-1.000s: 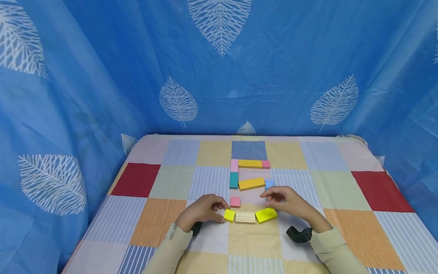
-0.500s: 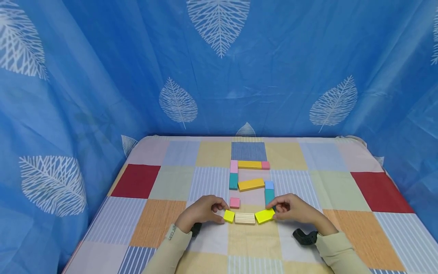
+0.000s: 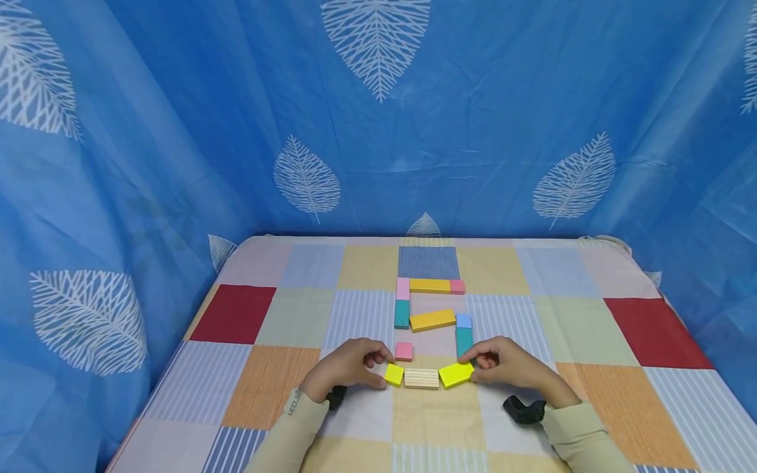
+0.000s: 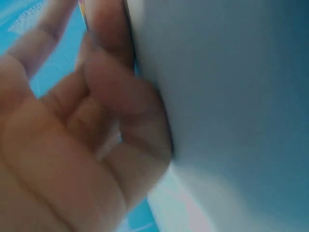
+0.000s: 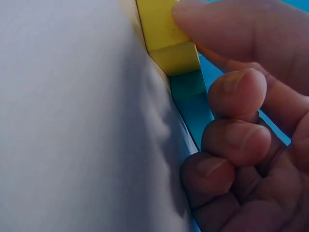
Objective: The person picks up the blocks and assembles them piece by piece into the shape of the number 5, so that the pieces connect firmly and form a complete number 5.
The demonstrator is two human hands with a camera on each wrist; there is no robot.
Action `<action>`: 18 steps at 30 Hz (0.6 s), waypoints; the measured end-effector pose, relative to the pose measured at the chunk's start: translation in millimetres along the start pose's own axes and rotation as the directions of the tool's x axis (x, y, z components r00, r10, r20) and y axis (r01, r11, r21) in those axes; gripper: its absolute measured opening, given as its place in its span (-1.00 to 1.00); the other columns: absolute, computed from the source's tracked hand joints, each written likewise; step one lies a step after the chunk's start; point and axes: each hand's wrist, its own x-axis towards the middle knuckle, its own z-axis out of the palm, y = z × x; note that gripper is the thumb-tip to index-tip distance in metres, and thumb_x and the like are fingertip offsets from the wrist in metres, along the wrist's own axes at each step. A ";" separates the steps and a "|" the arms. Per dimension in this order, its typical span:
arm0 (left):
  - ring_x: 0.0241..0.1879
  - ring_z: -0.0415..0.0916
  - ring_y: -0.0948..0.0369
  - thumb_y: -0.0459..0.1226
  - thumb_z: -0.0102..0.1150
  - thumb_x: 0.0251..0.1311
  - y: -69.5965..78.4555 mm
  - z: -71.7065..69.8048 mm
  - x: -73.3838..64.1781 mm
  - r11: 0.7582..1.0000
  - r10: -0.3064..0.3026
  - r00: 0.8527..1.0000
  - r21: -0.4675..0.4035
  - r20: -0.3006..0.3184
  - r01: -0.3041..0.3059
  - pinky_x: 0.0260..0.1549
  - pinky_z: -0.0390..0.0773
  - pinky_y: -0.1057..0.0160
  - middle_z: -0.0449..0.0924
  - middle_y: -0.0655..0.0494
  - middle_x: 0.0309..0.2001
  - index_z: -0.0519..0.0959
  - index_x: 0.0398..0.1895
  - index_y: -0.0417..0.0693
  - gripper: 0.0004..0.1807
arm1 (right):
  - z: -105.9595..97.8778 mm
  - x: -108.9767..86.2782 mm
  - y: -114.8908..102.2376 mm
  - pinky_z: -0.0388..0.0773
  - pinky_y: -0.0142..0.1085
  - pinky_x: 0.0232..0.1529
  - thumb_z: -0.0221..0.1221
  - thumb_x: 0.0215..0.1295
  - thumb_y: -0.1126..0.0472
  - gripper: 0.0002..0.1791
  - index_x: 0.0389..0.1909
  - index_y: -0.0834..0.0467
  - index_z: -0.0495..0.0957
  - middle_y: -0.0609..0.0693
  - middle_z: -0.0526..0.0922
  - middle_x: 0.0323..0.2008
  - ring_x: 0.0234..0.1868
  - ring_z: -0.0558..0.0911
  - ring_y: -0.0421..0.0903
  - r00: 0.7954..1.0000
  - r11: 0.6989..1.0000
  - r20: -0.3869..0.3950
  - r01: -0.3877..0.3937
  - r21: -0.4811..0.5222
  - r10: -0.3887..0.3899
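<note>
My left hand (image 3: pixel 347 365) pinches the small yellow block (image 3: pixel 394 375) between thumb and index finger at the near end of the block figure. In the left wrist view my fingers hide that block. Opposite it, my right hand (image 3: pixel 513 365) holds the longer yellow block (image 3: pixel 455 375) by its right end; the right wrist view shows the thumb against this block's face, the other fingers curled. Between the two yellow blocks lies a pale striped wooden block (image 3: pixel 422 378). A pink block (image 3: pixel 404 351) sits just beyond the small yellow one.
Farther off, a teal block (image 3: pixel 464 343) and a blue block (image 3: pixel 464 320) line the right side. A slanted orange block (image 3: pixel 432 320) crosses the middle. Another teal block (image 3: pixel 401 314), a light pink block (image 3: pixel 403 288) and an orange block (image 3: pixel 430 286) form the far corner.
My right hand has moved down and slightly right from over the teal block to the longer yellow block's right end, and this block has shifted slightly left. My left hand stays put.
</note>
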 end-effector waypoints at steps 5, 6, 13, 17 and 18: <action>-0.22 0.41 0.24 -0.40 0.60 0.19 -8.4 -4.4 1.2 1.000 -0.006 1.000 -0.027 0.031 0.007 -0.15 0.47 0.30 0.53 0.18 -0.20 0.66 0.01 -0.13 -0.63 | 0.2 0.2 -0.5 0.28 -0.31 -0.51 0.38 0.35 0.47 -0.74 0.02 0.48 0.71 0.03 0.42 -0.56 -0.57 0.27 -0.19 1.000 1.000 -0.005 -0.012 -0.012 0.012; -0.21 0.42 0.25 -0.39 0.58 0.21 -9.5 -5.6 1.5 1.000 -0.006 0.999 -0.028 0.033 0.007 -0.14 0.49 0.31 0.54 0.18 -0.18 0.65 0.02 -0.13 -0.64 | 0.2 0.4 -0.6 0.28 -0.31 -0.51 0.38 0.35 0.46 -0.74 0.02 0.48 0.72 0.03 0.42 -0.56 -0.57 0.28 -0.19 1.000 1.000 -0.006 -0.014 -0.014 0.014; -0.21 0.49 0.21 -0.36 0.49 0.31 -3.8 -11.2 9.6 1.000 0.002 1.000 0.023 0.004 -0.002 -0.15 0.56 0.26 0.62 0.12 -0.13 0.64 0.09 -0.15 -0.67 | 0.6 0.3 -2.2 0.27 -0.32 -0.51 0.38 0.35 0.46 -0.74 0.01 0.48 0.72 0.01 0.43 -0.55 -0.56 0.27 -0.20 1.000 1.000 -0.009 -0.027 -0.004 0.026; -0.22 0.47 0.18 -0.35 0.48 0.34 5.1 -10.4 18.8 0.996 -0.021 0.999 0.082 -0.048 0.025 -0.17 0.53 0.25 0.61 0.12 -0.15 0.65 0.08 -0.16 -0.70 | 1.1 0.2 -2.6 0.26 -0.32 -0.52 0.38 0.35 0.46 -0.74 0.01 0.48 0.72 0.02 0.42 -0.56 -0.57 0.26 -0.21 1.000 1.000 -0.009 -0.030 -0.005 0.030; -0.23 0.46 0.17 -0.36 0.48 0.34 7.5 -9.8 21.2 0.996 -0.024 0.998 0.089 -0.058 0.029 -0.18 0.53 0.25 0.61 0.11 -0.16 0.65 0.08 -0.17 -0.70 | 1.2 0.2 -2.7 0.26 -0.32 -0.52 0.38 0.35 0.46 -0.74 0.01 0.48 0.72 0.02 0.42 -0.57 -0.57 0.26 -0.21 1.000 1.000 -0.009 -0.030 -0.007 0.030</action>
